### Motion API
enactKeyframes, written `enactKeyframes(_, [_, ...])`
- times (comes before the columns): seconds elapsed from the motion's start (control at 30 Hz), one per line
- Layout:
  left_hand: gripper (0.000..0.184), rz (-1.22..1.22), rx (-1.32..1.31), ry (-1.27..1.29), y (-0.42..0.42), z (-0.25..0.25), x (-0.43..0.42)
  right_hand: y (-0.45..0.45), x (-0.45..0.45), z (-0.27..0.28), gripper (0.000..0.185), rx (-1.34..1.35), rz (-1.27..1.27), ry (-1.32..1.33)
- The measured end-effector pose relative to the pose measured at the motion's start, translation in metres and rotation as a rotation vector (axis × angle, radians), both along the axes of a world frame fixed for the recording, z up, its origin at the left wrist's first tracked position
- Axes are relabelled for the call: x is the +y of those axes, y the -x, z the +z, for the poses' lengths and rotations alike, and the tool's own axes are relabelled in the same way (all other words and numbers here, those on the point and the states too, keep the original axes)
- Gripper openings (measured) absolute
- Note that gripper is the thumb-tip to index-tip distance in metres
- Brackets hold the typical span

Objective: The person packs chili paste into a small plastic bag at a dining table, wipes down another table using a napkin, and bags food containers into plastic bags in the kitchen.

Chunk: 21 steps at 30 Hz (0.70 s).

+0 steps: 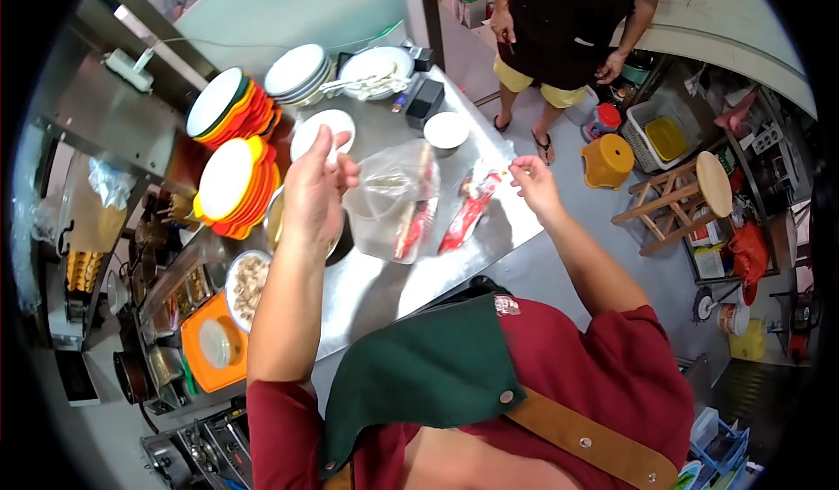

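Both half-curled, grip unclear, left hand [316,191] is beside a filmy bag [384,188], right hand [535,186] by the steel table edge [523,216].

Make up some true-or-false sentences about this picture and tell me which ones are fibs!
1. The person in maroon sleeves wears gloves. False: the left hand and right hand are bare.
2. The long red-and-white item is nearer the right hand than the left. True.
3. The crinkly plastic bag is see-through. True.
4. The low, round plastic stool is blue. False: the plastic stool is yellow-orange.
5. The round-seated wooden stool stands on the grey floor. True.
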<state>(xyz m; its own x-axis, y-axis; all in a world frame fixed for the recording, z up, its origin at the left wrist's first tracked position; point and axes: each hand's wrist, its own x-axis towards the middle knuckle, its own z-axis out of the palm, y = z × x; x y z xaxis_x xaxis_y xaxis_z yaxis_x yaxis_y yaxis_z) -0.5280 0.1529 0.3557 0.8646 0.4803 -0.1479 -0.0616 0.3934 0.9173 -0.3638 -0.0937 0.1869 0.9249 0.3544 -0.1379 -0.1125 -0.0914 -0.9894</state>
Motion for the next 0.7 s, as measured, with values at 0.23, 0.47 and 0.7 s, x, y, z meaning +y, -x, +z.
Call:
enactKeyframes(0.23, [0.027,0.23,-0.045,-0.024,-0.061,-0.03,-0.007,-0.169,-0.046,-0.117,0.013,-0.054,-0.234,0.058])
enactKeyframes(0.47, [0.017,0.32,0.061,-0.185,-0.075,-0.036,-0.007,-0.231,-0.067,-0.285,0.019,-0.147,0.241,0.782])
enactKeyframes(0.7, [0.009,0.478,0.513,-0.56,-0.066,-0.05,-0.012,-0.142,-0.033,-0.361,0.025,-0.058,0.423,0.661])
